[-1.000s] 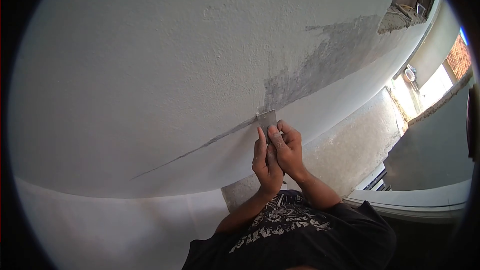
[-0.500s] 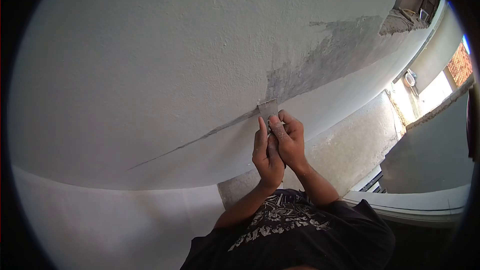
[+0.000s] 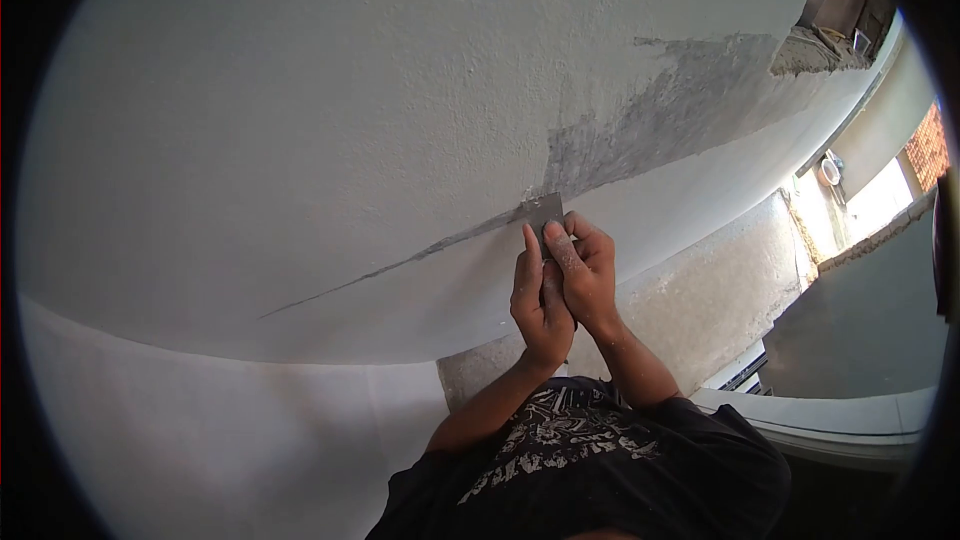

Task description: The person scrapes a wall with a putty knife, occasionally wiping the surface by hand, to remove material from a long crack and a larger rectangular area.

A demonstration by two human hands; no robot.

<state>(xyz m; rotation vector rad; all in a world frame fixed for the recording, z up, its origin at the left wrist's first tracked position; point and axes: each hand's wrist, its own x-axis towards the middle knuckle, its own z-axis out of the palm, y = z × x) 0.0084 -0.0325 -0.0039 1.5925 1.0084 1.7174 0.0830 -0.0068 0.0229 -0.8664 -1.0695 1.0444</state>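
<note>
Both my hands are closed together around a putty knife, low in front of the wall. Its flat grey blade (image 3: 545,208) points up, with the top edge at the wall by a thin, dark grey scraped strip (image 3: 430,249). My right hand (image 3: 590,275) grips from the right, its dusty thumb lying along the blade. My left hand (image 3: 541,305) wraps the lower part, with one finger stretched up beside the blade. The handle is hidden by my fingers. Above and right of the blade spreads a wider dark grey bare patch (image 3: 650,115) in the pale coating.
The pale wall (image 3: 300,140) fills most of the view. At upper right is a rough-edged opening (image 3: 840,20) with debris. A concrete floor (image 3: 700,280) lies below, and a round container (image 3: 829,172) stands farther off in bright light.
The blade has turned slightly and looks darker, while both hands keep their hold on the knife. The whole view has shifted a little, moving the wall marks up and right.
</note>
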